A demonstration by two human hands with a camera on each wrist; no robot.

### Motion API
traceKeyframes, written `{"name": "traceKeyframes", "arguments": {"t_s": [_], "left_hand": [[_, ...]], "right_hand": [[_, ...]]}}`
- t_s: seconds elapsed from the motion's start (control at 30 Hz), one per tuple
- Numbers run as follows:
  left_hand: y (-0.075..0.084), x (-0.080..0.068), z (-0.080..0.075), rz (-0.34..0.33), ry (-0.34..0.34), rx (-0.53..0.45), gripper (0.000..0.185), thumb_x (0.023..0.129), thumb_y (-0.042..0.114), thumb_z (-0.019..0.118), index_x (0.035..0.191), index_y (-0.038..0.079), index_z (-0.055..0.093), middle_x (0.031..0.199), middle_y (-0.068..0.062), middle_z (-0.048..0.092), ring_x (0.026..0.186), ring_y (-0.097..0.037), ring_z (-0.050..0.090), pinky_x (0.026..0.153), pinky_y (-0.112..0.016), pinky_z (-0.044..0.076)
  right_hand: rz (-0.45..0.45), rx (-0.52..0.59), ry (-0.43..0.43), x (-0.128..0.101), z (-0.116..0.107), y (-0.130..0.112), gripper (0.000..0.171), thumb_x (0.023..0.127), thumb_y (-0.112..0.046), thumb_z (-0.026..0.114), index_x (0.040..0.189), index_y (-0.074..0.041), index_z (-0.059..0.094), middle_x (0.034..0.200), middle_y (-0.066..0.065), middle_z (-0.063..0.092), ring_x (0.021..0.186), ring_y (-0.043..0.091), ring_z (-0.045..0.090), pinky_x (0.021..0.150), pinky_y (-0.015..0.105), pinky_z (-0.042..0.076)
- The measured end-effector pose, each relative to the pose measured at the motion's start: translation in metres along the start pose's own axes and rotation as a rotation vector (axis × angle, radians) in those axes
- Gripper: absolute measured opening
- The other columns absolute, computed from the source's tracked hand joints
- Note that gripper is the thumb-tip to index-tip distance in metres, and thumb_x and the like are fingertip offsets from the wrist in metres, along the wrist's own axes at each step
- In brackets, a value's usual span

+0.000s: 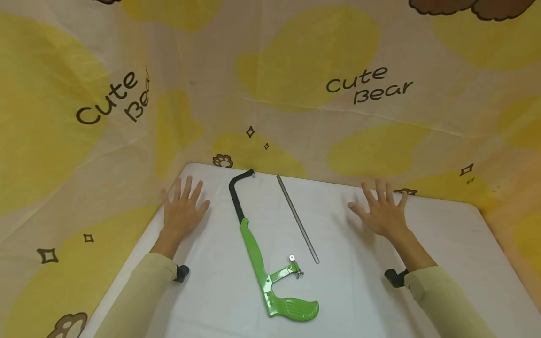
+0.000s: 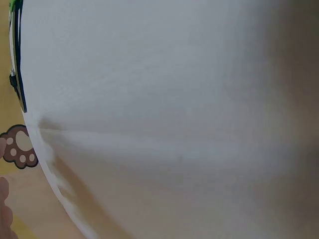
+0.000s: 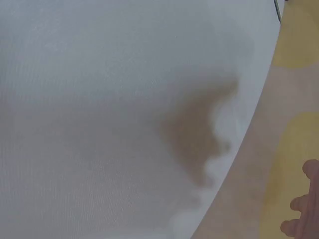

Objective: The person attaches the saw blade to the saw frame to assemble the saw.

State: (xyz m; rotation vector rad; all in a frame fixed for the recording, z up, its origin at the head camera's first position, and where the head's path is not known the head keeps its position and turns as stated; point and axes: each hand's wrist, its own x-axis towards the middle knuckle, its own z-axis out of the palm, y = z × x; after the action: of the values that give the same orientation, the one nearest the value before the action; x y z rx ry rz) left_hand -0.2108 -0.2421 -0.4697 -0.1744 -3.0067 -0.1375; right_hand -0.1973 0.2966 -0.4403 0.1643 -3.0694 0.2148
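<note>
A green hacksaw frame (image 1: 262,263) with a black front bow lies on the white table (image 1: 220,300), handle toward me. Its loose grey blade (image 1: 297,219) lies just right of it, apart from the frame. My left hand (image 1: 182,209) rests flat on the table left of the frame, fingers spread, holding nothing. My right hand (image 1: 380,211) lies flat with spread fingers to the right of the blade, also holding nothing. The left wrist view shows only table top and a sliver of the frame (image 2: 15,50); the right wrist view shows table, a fingertip (image 3: 306,199) and the blade's end (image 3: 277,10).
A cloth backdrop (image 1: 296,70) printed with yellow patches and "Cute Bear" hangs around the table on three sides. The table's far edge (image 1: 338,184) runs just beyond my fingertips. Black wrist camera mounts (image 1: 395,277) show by both sleeves.
</note>
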Motion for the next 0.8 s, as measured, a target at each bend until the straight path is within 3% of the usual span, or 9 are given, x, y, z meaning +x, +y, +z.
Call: {"name": "traceKeyframes", "arguments": {"t_s": [0.3, 0.8], "left_hand": [[0.009, 0.0, 0.003, 0.033, 0.009, 0.016, 0.067, 0.102, 0.05, 0.039, 0.158, 0.015, 0.026, 0.165, -0.015, 0.01, 0.151, -0.038, -0.002, 0.111, -0.071, -0.004], [0.031, -0.004, 0.008, 0.106, 0.012, -0.007, 0.066, 0.102, 0.05, 0.041, 0.157, 0.017, 0.028, 0.165, -0.013, 0.013, 0.151, -0.037, 0.002, 0.113, -0.068, -0.007]], "right_hand": [[-0.017, 0.017, -0.035, -0.001, 0.005, -0.011, 0.09, 0.093, -0.073, 0.037, 0.158, -0.012, 0.023, 0.162, 0.026, 0.007, 0.146, 0.052, 0.002, 0.103, 0.078, -0.01], [-0.057, 0.039, -0.104, -0.003, 0.013, -0.031, 0.089, 0.094, -0.072, 0.037, 0.159, -0.013, 0.021, 0.162, 0.026, 0.008, 0.147, 0.051, 0.004, 0.105, 0.077, -0.009]]}}
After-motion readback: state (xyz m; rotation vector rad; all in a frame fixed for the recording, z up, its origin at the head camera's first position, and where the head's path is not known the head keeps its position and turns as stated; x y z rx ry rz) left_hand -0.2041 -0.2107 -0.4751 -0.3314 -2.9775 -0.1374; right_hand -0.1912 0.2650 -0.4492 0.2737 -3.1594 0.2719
